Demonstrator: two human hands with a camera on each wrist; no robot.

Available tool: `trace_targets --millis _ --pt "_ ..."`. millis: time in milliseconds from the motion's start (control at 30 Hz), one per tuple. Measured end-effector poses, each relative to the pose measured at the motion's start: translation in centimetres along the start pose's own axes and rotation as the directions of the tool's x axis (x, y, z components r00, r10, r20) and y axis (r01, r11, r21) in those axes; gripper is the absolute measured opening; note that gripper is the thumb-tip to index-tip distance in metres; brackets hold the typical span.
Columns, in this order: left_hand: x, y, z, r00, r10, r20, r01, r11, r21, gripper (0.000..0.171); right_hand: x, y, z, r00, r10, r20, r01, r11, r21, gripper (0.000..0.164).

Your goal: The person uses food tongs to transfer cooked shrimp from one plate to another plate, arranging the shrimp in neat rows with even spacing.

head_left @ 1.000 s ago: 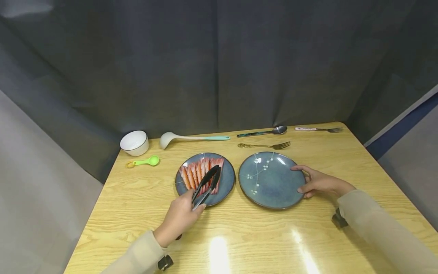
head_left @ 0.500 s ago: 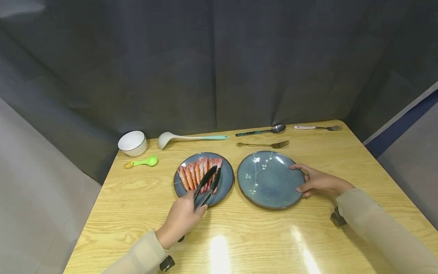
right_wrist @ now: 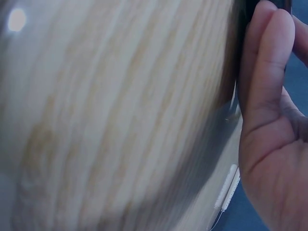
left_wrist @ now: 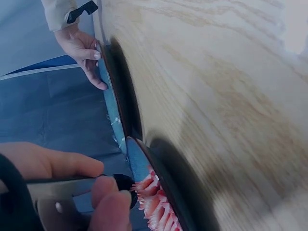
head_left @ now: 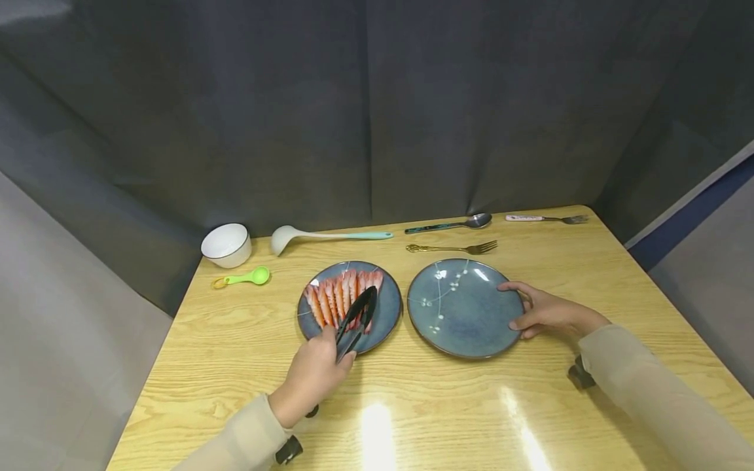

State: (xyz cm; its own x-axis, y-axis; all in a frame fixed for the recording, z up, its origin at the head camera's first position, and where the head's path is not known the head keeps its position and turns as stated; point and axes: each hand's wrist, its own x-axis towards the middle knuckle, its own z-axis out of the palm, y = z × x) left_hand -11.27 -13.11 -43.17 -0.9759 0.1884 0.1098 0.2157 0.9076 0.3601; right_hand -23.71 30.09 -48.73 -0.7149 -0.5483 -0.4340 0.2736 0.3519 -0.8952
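Observation:
My left hand (head_left: 318, 366) grips a pair of black-tipped tongs (head_left: 366, 298), whose tips lie over the right end of a row of shrimp (head_left: 330, 299). Several pink-orange shrimp sit side by side on a blue plate (head_left: 390, 317). In the left wrist view the metal arm of the tongs runs between thumb and fingers, its dark tip at the shrimp (left_wrist: 156, 207). A second blue plate (head_left: 471, 320), with a white blossom pattern, bears nothing. My right hand (head_left: 548, 313) holds its right rim, thumb on top; in the right wrist view curled fingers (right_wrist: 269, 62) show beside the rim.
Along the back lie a ladle (head_left: 330, 235), a dark spoon (head_left: 448, 226), a gold fork (head_left: 453, 248) and a pink-handled fork (head_left: 544, 218). At the left are a white bowl (head_left: 226, 245) and green measuring spoons (head_left: 244, 277). A dark curtain (head_left: 377, 118) hangs behind the table.
The tongs' tips parted slightly half a second ago and are now close together again over the shrimp. The right hand stays on the plate's rim. The head view has shifted a little.

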Motion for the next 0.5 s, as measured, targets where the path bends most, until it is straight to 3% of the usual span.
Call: trace_targets --millis 267,400,500 --pt "0.6 0.9 -1.2 0.994 -0.051 0.095 0.063 0.989 -0.134 0.047 0.0 -0.1 0.1 1.000 0.002 0.000 -0.002 1.000 0.009 0.088" --pt "1.1 2.1 -1.3 0.993 -0.028 0.110 0.051 0.975 -0.214 0.044 0.0 -0.1 0.1 1.000 0.004 0.004 -0.004 1.000 0.022 0.088" --pt "1.7 3.0 -0.6 0.994 0.004 0.110 0.026 0.963 -0.270 0.045 0.0 -0.1 0.2 1.000 0.005 0.004 -0.005 1.000 0.027 0.088"
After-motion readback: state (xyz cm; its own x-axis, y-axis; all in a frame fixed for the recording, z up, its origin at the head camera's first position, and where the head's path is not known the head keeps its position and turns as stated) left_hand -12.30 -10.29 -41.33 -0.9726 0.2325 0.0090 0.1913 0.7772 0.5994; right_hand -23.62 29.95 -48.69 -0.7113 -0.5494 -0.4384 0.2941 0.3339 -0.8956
